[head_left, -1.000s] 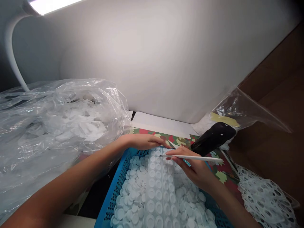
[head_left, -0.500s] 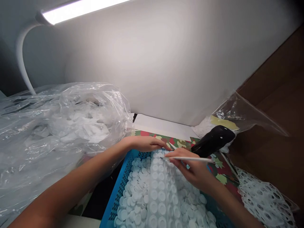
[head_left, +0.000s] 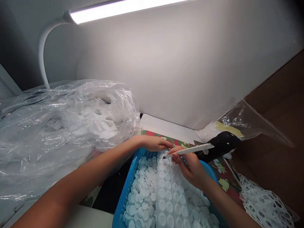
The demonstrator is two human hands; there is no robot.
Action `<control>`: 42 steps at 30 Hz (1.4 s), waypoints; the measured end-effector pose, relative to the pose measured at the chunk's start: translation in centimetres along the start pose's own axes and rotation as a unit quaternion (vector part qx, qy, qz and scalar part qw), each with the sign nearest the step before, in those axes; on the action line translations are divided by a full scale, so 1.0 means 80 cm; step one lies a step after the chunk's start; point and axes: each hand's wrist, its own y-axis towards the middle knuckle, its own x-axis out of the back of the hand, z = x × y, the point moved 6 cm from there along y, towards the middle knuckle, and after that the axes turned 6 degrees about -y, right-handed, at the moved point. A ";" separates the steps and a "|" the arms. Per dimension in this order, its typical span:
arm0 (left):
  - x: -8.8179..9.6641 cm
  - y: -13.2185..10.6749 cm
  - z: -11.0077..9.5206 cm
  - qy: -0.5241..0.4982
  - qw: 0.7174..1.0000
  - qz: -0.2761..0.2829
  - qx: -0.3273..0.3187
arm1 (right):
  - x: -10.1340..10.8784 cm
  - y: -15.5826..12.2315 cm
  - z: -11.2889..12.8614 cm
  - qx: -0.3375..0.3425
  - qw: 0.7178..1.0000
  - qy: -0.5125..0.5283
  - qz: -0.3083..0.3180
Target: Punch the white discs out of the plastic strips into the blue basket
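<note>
A clear plastic sheet (head_left: 168, 193) with rows of white round discs in its pockets lies lengthwise over a blue basket (head_left: 121, 202). Loose white discs (head_left: 142, 193) fill the basket on both sides of it. At the sheet's far end is my left hand (head_left: 155, 143), its fingers curled over the edge and partly hidden. My right hand (head_left: 190, 164) is closed around a slim white pen-like tool (head_left: 192, 149) with a dark tip. That tip is over the discs near the far end, close to my left fingers; whether it touches them I cannot tell.
A large clear plastic bag (head_left: 71, 126) of white pieces lies at the left. Behind my right hand is a black rounded object (head_left: 219, 145). White perforated scrap (head_left: 266, 202) lies at the right, under another clear bag (head_left: 256, 123). A lamp (head_left: 128, 9) hangs above.
My view has shifted, so most things appear farther right. The tool in my right hand has tilted, its rear end now higher and its dark tip pointing down toward the sheet.
</note>
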 end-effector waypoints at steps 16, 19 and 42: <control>-0.002 -0.001 0.008 0.000 1.000 0.006 0.020 | -0.023 0.001 0.009 0.090 0.982 -0.127 0.107; -0.002 -0.001 0.009 0.000 1.000 0.004 0.022 | -0.026 0.001 0.008 0.102 0.976 -0.145 0.130; 0.006 -0.008 0.018 0.062 0.987 -0.038 0.146 | 0.010 -0.009 -0.063 -0.220 0.971 0.095 0.015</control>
